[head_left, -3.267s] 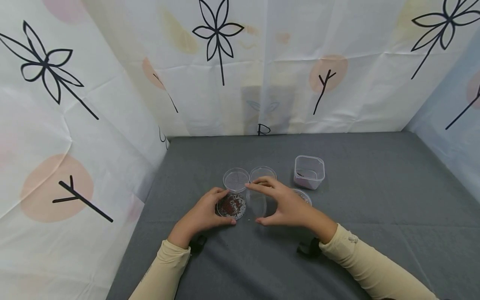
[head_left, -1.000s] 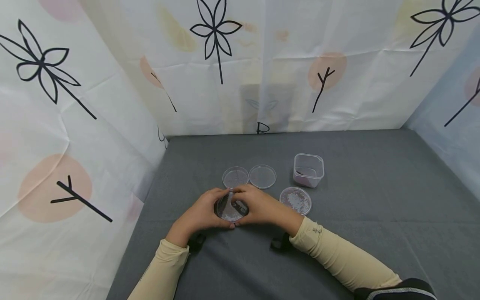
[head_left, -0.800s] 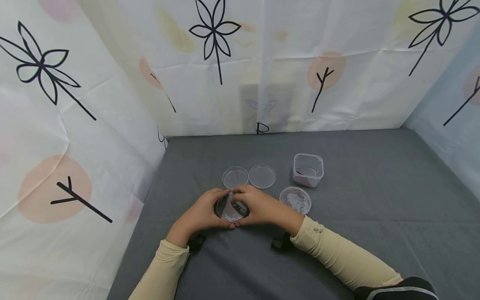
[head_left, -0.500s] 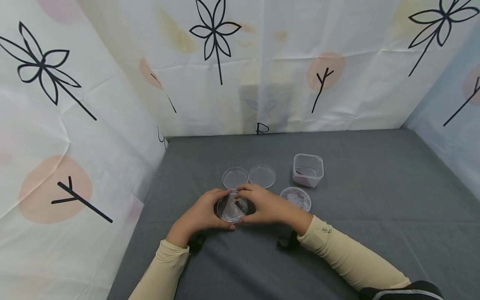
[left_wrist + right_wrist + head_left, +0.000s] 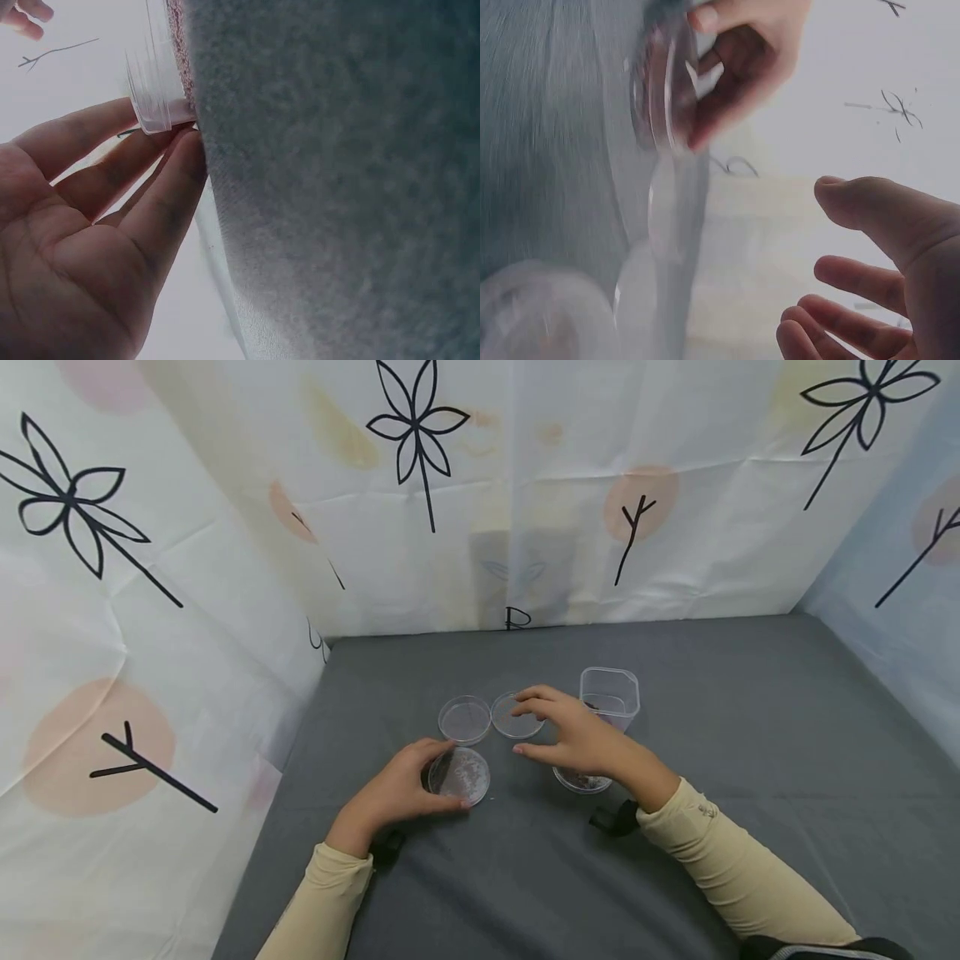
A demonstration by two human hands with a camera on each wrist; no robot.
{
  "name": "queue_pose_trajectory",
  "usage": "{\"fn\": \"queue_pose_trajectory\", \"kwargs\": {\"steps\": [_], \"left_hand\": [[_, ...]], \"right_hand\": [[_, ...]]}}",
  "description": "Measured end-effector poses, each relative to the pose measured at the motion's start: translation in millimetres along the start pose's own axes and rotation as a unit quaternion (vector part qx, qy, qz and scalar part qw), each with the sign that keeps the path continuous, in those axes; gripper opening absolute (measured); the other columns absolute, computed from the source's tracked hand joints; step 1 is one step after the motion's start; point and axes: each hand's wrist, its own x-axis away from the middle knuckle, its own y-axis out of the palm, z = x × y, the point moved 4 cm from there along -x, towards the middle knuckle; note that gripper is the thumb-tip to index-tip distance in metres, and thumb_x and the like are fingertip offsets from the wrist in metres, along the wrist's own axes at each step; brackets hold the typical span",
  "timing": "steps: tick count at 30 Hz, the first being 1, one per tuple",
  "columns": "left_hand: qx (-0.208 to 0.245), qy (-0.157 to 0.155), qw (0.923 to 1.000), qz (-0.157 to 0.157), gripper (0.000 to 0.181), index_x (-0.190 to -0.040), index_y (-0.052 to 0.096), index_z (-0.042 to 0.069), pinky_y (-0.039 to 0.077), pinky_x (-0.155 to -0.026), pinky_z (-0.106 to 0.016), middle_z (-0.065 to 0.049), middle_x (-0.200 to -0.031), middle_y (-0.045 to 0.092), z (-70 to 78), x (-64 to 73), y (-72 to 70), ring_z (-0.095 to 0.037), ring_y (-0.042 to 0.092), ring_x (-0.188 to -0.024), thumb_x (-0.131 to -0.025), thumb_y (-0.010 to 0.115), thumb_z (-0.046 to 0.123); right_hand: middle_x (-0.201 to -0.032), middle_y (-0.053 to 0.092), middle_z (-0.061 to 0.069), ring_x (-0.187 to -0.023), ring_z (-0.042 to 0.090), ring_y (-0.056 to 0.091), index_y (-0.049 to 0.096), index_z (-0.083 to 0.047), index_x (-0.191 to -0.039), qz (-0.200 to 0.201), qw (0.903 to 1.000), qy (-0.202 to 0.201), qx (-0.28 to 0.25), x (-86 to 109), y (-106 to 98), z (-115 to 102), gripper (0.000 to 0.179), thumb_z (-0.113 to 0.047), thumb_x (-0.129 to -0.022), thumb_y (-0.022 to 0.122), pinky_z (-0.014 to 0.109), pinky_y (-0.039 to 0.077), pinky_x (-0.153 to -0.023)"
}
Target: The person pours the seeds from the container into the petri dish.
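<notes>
My left hand (image 5: pixel 393 793) grips a round clear petri dish (image 5: pixel 460 775) on the grey tabletop, thumb at the near side and fingers at the far side. A clear lid appears to sit on this dish. In the left wrist view, the left hand (image 5: pixel 82 210) holds the dish (image 5: pixel 154 82) by its edge, and reddish grains show inside. My right hand (image 5: pixel 573 735) is raised to the right with loosely bent fingers and nothing in it. The right wrist view shows that hand (image 5: pixel 900 262) apart from the dish (image 5: pixel 664 90).
Two clear round lids or dishes (image 5: pixel 464 720) (image 5: pixel 506 724) lie side by side behind. Another petri dish (image 5: pixel 581 783) with speckled contents is partly hidden under the right hand. A clear square tub (image 5: pixel 628 697) stands at the back right. Printed cloth (image 5: pixel 360 552) walls off the table.
The right hand brought a clear lid left onto the held dish, let go, and has now lifted away to the right and back. The left hand stays at the dish.
</notes>
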Motion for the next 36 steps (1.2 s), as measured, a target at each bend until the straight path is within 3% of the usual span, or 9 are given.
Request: {"fn": "queue_pose_trajectory", "kwargs": {"steps": [6, 10, 13, 24, 31, 36], "left_hand": [[0.004, 0.009, 0.9999, 0.012, 0.087, -0.152, 0.057, 0.003, 0.053, -0.109, -0.05, -0.012, -0.142, 0.065, -1.6, -1.6, -1.6, -0.028, 0.063, -0.129, -0.084, 0.092, 0.044], [0.024, 0.011, 0.9995, 0.019, 0.076, -0.148, 0.06, 0.002, 0.054, -0.108, -0.049, -0.014, -0.138, 0.065, 0.4, -3.7, -5.1, -0.031, 0.064, -0.129, -0.088, 0.09, 0.036], [0.038, 0.009, 0.9989, 0.025, 0.07, -0.146, 0.061, 0.0, 0.054, -0.108, -0.05, -0.017, -0.132, 0.062, 1.0, -5.8, -8.0, -0.033, 0.064, -0.126, -0.09, 0.088, 0.032], [0.005, -0.003, 0.9987, 0.051, 0.068, -0.149, 0.058, 0.0, 0.057, -0.103, -0.053, -0.019, -0.132, 0.057, 2.0, -22.7, -18.4, -0.037, 0.065, -0.121, -0.094, 0.084, 0.03], [0.009, -0.008, 0.9985, 0.054, 0.074, -0.156, 0.051, 0.002, 0.056, -0.104, -0.055, -0.022, -0.137, 0.053, 1.1, -35.2, -26.0, -0.039, 0.062, -0.125, -0.095, 0.083, 0.03], [-0.019, -0.002, 0.9985, 0.052, 0.074, -0.155, 0.052, 0.002, 0.055, -0.104, -0.056, -0.022, -0.14, 0.055, -0.9, -42.2, -28.4, -0.039, 0.061, -0.127, -0.095, 0.082, 0.033]], "right_hand": [[-0.147, 0.06, 0.013, -0.112, 0.027, 0.067, 0.071, -0.006, -0.131, 0.041, 0.9988, 0.017, 0.02, 14.2, -29, 16, 0.043, -0.019, -0.093, 0.085, 0.049, 0.058, -0.091], [-0.148, 0.059, 0.015, -0.12, 0.032, 0.065, 0.07, -0.006, -0.131, 0.055, 0.9972, 0.036, 0.036, 23.9, -42, 29, 0.043, -0.018, -0.093, 0.086, 0.052, 0.059, -0.092], [-0.148, 0.059, 0.016, -0.126, 0.035, 0.063, 0.071, -0.006, -0.131, 0.06, 0.9958, 0.05, 0.047, 30.8, -48, 36, 0.042, -0.019, -0.093, 0.085, 0.054, 0.059, -0.095], [-0.144, 0.062, 0.02, -0.116, 0.036, 0.066, 0.073, -0.001, -0.126, 0.083, 0.9927, 0.055, 0.068, 46.2, -58, 49, 0.039, -0.016, -0.092, 0.086, 0.057, 0.057, -0.091], [-0.144, 0.062, 0.021, -0.132, 0.041, 0.058, 0.073, -0.001, -0.127, 0.095, 0.9902, 0.065, 0.079, 52.9, -64, 57, 0.043, -0.018, -0.091, 0.087, 0.064, 0.047, -0.108], [-0.146, 0.06, 0.022, -0.137, 0.045, 0.051, 0.071, -0.003, -0.131, 0.093, 0.9873, 0.087, 0.095, 55.6, -67, 66, 0.048, -0.024, -0.091, 0.087, 0.067, 0.039, -0.113]]}}
